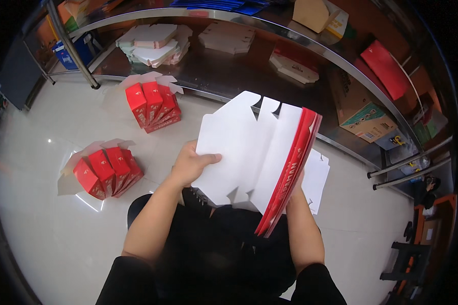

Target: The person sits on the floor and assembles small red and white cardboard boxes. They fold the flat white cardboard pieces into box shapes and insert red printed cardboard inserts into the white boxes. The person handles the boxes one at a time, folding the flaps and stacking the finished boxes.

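In front of me is a flat cardboard box blank [234, 147], white on its inner side, with notched tabs at its far and near edges. Its right part is folded up, and red printed edges [290, 173] show there in several layers. My left hand [189, 165] is closed on the blank's left edge, thumb on the white face. My right hand [296, 192] holds the red side from behind; its fingers are mostly hidden by the cardboard. Beyond my right forearm lies another white notched blank [316, 178], partly covered.
Two fanned groups of red folded boxes stand on the tiled floor at left, a nearer group [107, 175] and a farther group [152, 104]. A metal shelf unit [203, 96] spans the back, holding stacked blanks [155, 43]. A brown carton [364, 114] sits at its right.
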